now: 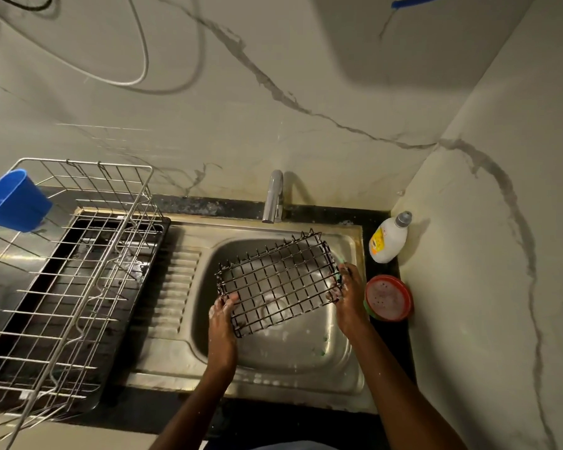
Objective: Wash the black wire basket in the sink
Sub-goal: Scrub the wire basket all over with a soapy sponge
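Two soapy hands are clamped on the black wire basket (275,280), which is held tilted above the sink (306,362): the left hand (221,315) at its seven o'clock corner, the right hand (346,292) at three o'clock. Its grid is seen empty, rim wires spiking upward.

Dim warm light, soft shadows, bowed wide-angle edges
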The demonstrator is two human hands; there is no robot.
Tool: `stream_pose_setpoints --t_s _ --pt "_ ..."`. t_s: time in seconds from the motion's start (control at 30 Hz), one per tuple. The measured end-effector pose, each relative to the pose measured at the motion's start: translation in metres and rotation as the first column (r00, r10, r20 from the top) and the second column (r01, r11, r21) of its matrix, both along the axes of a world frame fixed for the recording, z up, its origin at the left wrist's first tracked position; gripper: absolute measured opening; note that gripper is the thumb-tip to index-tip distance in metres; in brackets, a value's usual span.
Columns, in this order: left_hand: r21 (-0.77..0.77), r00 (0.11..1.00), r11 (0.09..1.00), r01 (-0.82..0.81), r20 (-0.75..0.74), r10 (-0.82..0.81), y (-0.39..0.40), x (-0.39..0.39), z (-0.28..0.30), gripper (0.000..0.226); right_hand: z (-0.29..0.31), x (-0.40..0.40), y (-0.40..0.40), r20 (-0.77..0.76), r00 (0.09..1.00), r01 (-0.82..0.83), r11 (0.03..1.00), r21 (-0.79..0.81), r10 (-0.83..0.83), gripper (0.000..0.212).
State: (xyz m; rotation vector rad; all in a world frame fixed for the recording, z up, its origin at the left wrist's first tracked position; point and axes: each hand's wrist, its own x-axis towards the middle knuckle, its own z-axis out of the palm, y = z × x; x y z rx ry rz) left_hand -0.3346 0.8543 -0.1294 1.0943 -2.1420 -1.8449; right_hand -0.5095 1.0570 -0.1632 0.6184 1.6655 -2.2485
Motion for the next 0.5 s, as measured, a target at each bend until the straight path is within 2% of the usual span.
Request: stream_pose_setpoints --t_s 0.03,0.07,0.13,0.2,0.23,0.27,0.33,0.43,0.5 --pt "-0.082 1.0 0.997 0.015 0.004 -0.015 0.001 -0.001 0.002 0.05 -0.002 0.0 0.001 -0.008 1.0 -0.008 1.0 -0.013 0.008 0.02" --pt "-0.062 1.0 0.998 -0.005 -0.01 0.005 0.001 -0.004 0.005 0.05 -0.003 0.0 0.002 -0.01 1.0 -0.014 1.0 -0.022 0.014 0.014" --pt "0.133 0.992 0.986 -0.105 -0.062 0.114 -0.005 -0.007 0.008 0.049 -0.005 -0.002 0.004 0.008 1.0 -0.012 0.999 -0.04 0.012 0.006" --pt "0.342 0.99 0.933 -0.107 -0.049 0.132 -0.011 -0.015 0.013 0.02 -0.006 -0.005 0.007 0.043 0.999 -0.008 0.999 -0.046 0.01 0.01" --pt "0.413 0.993 0.907 -0.088 -0.031 0.11 -0.015 -0.017 0.014 0.015 -0.006 -0.007 0.008 0.052 0.999 -0.012 0.999 -0.047 0.014 0.013" --pt "0.471 0.996 0.879 -0.074 -0.015 0.092 -0.018 -0.018 0.013 0.016 -0.006 -0.008 0.01 0.055 0.998 -0.019 0.999 -0.039 0.021 0.013" --pt "0.518 0.998 0.853 -0.061 0.002 0.069 -0.021 -0.016 0.01 0.033 -0.003 -0.007 0.01 0.042 0.999 -0.033 0.999 -0.023 0.034 0.008" --pt "0.501 1.0 0.865 0.025 -0.014 -0.02 -0.021 -0.011 0.009 0.056 -0.001 -0.005 0.01 0.012 0.999 -0.045 0.999 0.001 0.045 0.006" --pt "0.481 0.996 0.872 0.088 -0.026 -0.086 -0.022 -0.009 0.006 0.057 0.001 -0.005 0.011 0.005 0.999 -0.039 0.999 -0.002 0.039 0.005"
